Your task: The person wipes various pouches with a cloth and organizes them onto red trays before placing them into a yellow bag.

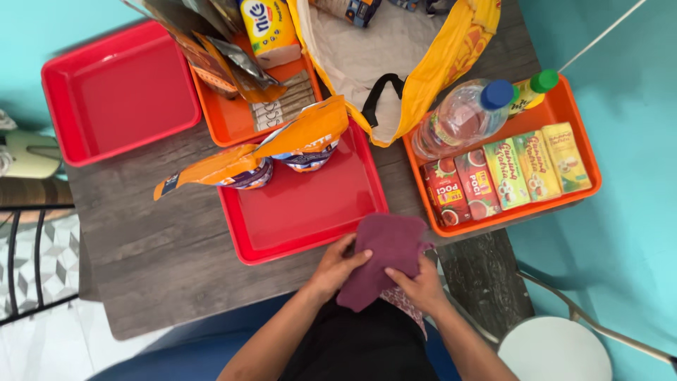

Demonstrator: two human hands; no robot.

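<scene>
Both hands, the left hand (337,264) and right hand (421,286), are gripping the maroon cloth (384,254) at the worktop's (162,247) near edge, its long axis slanting toward the red tray (310,219).

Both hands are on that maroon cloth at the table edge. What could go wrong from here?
1. The maroon cloth, held by the left hand and right hand, overhangs the table edge and could slip to the lap.
2. The orange pouches lean over the middle red tray rim; a sweep of the cloth might topple them.
3. The water bottle lies tilted on the orange tray rim and could roll.
</scene>
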